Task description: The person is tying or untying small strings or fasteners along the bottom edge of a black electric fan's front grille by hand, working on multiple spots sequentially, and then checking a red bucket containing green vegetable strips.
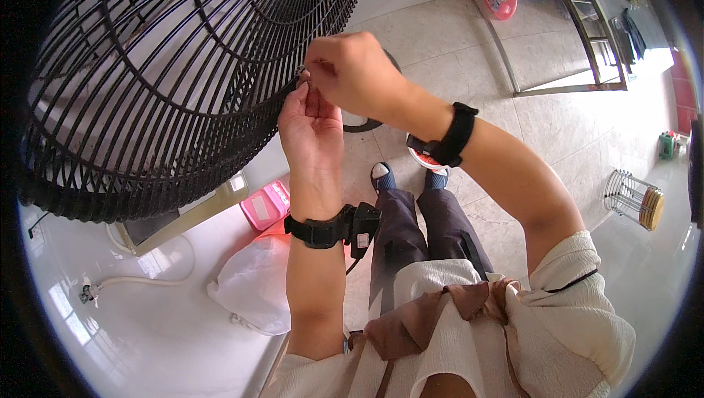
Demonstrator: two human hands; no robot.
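Observation:
A large black wire fan guard fills the upper left, its hub at the top edge. My left hand reaches up to the guard's rim on the right side, fingers closed against the edge. My right hand comes in from the right and pinches at the same spot on the rim, just above my left fingers. What the fingertips pinch is hidden between the two hands. Each wrist wears a black strap; the left strap carries a small black box.
Below the guard lie a pink box, a white bag and a white hose end on a glossy white surface. A metal frame rack, a pink bottle and a wire holder with round discs stand on the tiled floor.

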